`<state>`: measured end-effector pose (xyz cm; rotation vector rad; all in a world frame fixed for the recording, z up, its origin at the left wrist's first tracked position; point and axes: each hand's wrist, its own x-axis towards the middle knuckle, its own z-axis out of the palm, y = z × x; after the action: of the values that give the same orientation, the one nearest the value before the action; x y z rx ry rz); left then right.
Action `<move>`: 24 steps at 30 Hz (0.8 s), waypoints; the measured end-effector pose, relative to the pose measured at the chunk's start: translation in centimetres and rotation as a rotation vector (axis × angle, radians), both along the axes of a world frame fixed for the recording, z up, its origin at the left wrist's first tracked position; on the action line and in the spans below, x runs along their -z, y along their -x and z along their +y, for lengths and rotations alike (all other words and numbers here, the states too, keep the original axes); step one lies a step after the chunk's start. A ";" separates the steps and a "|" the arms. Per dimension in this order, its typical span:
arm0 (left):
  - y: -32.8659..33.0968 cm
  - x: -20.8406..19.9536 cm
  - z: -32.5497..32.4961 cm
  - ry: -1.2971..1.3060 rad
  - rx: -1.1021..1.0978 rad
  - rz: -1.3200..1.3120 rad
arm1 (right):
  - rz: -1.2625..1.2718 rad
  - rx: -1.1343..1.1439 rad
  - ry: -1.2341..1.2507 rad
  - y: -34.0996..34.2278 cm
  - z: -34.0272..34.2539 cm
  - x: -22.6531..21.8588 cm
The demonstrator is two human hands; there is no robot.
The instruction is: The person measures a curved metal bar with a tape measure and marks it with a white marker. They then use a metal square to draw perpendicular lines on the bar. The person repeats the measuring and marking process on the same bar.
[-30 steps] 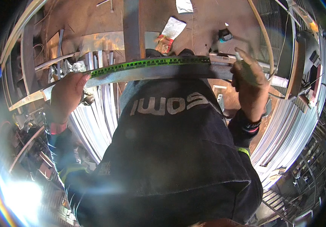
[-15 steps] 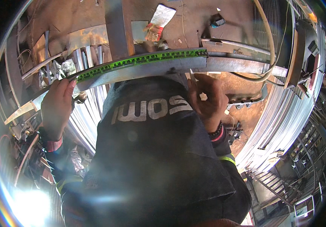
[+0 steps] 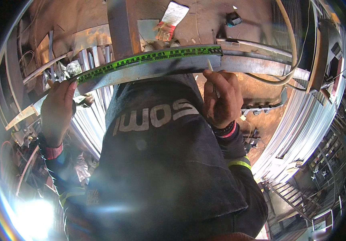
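Observation:
A green tape measure point(image 3: 149, 57) with black markings is stretched along a grey metal bar point(image 3: 149, 69) lying crosswise in front of my body. Its far right end sits near the end of that grey section. My left hand point(image 3: 58, 106) is closed on the tape's left end at the bar, thumb on top; what lies in the palm is mostly hidden. My right hand point(image 3: 223, 94) pinches a pointed white chalk stick point(image 3: 209, 65). The tip points up at the bar's face, just below the tape's right end; whether it touches I cannot tell.
A work glove point(image 3: 167, 28) and a small dark-and-blue object point(image 3: 233, 19) lie on the brown floor beyond. An upright steel beam point(image 3: 123, 28) stands behind the bar. Long metal lengths point(image 3: 289, 140) are stacked at right. A hose point(image 3: 288, 40) loops over the bar's right part.
My right hand has turned, and the chalk's tip has shifted slightly right and up toward the tape's end. My left hand stays at the tape's left end, its grip slightly shifted.

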<state>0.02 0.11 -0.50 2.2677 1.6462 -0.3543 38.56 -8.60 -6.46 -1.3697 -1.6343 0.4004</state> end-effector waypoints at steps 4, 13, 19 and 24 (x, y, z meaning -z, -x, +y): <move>0.2 0.1 0.0 0.016 0.015 0.032 | -0.074 -0.099 -0.052 0.0 0.6 1.2; -1.0 -0.8 0.1 0.124 -0.117 0.122 | -0.157 -0.127 0.054 0.3 0.7 1.7; -0.6 -0.5 0.0 0.094 -0.099 0.080 | -0.124 -0.193 -0.024 0.0 1.2 2.5; -0.7 -0.6 0.0 0.085 -0.085 0.099 | -0.140 -0.191 -0.022 0.2 1.4 2.3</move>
<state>0.74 0.16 0.13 2.1419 1.7354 -0.5127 38.40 -7.15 -8.72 -1.2531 -1.8880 0.4034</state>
